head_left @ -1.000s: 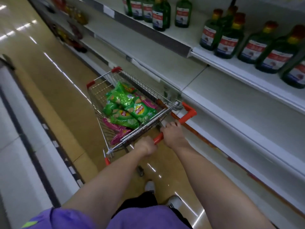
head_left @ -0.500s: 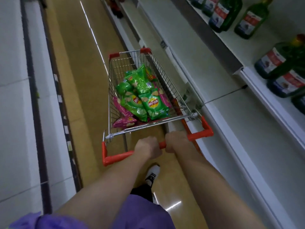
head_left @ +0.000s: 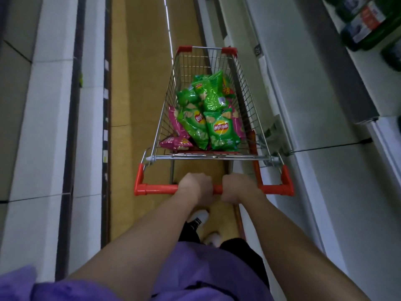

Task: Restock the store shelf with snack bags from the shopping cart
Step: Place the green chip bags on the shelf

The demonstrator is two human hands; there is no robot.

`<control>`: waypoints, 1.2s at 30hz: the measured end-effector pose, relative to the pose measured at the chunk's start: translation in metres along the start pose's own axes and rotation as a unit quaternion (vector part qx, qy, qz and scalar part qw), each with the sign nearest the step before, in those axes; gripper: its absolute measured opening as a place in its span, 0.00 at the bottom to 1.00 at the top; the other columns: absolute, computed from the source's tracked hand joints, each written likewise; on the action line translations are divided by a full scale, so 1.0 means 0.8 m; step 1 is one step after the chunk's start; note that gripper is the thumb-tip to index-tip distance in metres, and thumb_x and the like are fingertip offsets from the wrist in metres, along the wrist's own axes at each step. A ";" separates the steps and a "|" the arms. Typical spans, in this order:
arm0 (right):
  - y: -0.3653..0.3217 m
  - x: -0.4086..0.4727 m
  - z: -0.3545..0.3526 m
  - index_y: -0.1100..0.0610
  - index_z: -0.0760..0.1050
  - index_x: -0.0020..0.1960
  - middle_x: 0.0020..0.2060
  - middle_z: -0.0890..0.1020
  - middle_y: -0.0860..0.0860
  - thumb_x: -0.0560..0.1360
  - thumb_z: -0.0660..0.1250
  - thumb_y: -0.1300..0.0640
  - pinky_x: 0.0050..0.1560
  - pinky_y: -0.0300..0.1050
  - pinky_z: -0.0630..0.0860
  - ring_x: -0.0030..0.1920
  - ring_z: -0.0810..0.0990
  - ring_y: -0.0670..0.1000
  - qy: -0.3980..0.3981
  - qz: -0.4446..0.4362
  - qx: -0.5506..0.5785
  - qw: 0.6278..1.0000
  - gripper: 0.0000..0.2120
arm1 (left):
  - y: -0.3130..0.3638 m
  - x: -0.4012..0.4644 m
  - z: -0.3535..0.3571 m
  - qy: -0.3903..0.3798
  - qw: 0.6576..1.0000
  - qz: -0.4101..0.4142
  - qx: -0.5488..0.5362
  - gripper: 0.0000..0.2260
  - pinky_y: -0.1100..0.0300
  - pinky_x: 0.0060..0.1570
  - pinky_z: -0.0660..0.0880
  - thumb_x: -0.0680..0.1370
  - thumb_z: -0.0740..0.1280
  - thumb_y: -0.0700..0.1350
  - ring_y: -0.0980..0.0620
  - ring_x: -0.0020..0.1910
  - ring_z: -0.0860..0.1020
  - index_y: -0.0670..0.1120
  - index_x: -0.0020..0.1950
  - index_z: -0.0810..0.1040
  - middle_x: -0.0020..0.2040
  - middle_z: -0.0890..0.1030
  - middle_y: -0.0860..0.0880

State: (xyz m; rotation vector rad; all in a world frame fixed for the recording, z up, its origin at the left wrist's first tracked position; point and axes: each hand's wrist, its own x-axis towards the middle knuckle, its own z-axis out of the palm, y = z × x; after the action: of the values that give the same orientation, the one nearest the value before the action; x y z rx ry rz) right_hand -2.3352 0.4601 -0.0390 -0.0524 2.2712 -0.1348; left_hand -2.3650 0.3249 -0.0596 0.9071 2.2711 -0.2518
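- Left hand (head_left: pixel 196 187) and right hand (head_left: pixel 237 187) sit side by side, fingers clenched around the red handle (head_left: pixel 156 189) of the shopping cart (head_left: pixel 165 109)
- Green snack bags (head_left: pixel 221 129) lie heaped over pink bags (head_left: pixel 174 143) in the basket
- Store shelf (head_left: pixel 321 88) runs just right of the cart, green bottles (head_left: pixel 366 22) above

Floor (head_left: pixel 138 68): glossy tan, reflecting a ceiling-light streak (head_left: pixel 169 33).
Left: white shelving (head_left: pixel 39 118).
Upper right: green bottles (head_left: pixel 368 25).
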 end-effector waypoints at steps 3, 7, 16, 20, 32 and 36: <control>0.000 0.006 -0.001 0.52 0.72 0.45 0.38 0.75 0.50 0.71 0.66 0.50 0.45 0.49 0.80 0.41 0.79 0.54 0.020 -0.013 0.002 1.000 0.07 | -0.002 0.003 -0.006 0.001 0.999 -0.012 0.033 0.15 0.54 0.43 0.74 0.79 0.61 0.52 0.46 0.54 0.83 0.47 0.59 0.80 0.56 0.83 0.48; 0.003 0.008 0.000 0.52 0.74 0.48 0.41 0.76 0.50 0.72 0.67 0.48 0.46 0.49 0.79 0.41 0.78 0.54 0.044 -0.024 0.002 0.999 0.09 | 0.000 -0.002 -0.008 0.009 0.997 -0.053 0.048 0.13 0.54 0.45 0.75 0.80 0.60 0.50 0.47 0.54 0.83 0.48 0.60 0.80 0.57 0.83 0.49; 0.005 0.011 0.014 0.51 0.72 0.43 0.38 0.76 0.49 0.74 0.66 0.49 0.40 0.46 0.74 0.38 0.77 0.53 0.112 -0.049 -0.018 0.992 0.06 | 0.012 -0.018 -0.009 0.046 0.991 -0.107 0.071 0.10 0.56 0.38 0.74 0.79 0.60 0.50 0.48 0.40 0.81 0.50 0.53 0.80 0.41 0.79 0.51; 0.007 0.009 0.019 0.50 0.70 0.46 0.40 0.76 0.49 0.76 0.64 0.49 0.41 0.46 0.71 0.40 0.76 0.54 0.157 -0.059 -0.033 0.985 0.06 | 0.016 -0.020 -0.007 0.073 0.988 -0.112 0.075 0.10 0.56 0.40 0.71 0.79 0.60 0.51 0.46 0.43 0.82 0.50 0.52 0.79 0.44 0.80 0.50; 0.002 0.003 0.030 0.51 0.74 0.43 0.34 0.75 0.48 0.74 0.65 0.48 0.41 0.46 0.73 0.36 0.77 0.52 0.206 -0.044 -0.040 0.977 0.06 | 0.013 -0.019 0.007 0.087 0.984 -0.137 0.078 0.09 0.57 0.37 0.74 0.81 0.60 0.53 0.53 0.32 0.75 0.51 0.44 0.74 0.37 0.75 0.52; 0.001 -0.001 0.032 0.50 0.72 0.43 0.34 0.73 0.48 0.74 0.64 0.48 0.42 0.46 0.71 0.36 0.76 0.53 0.214 -0.039 -0.047 0.975 0.06 | 0.019 -0.023 0.009 0.106 0.982 -0.140 0.069 0.10 0.57 0.37 0.72 0.80 0.60 0.51 0.55 0.30 0.72 0.52 0.39 0.71 0.35 0.75 0.53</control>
State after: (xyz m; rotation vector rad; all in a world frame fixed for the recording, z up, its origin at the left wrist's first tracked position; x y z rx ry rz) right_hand -2.3149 0.4585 -0.0551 -0.1780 2.7076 -0.0863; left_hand -2.3415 0.3231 -0.0518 0.7083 2.6075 -0.4620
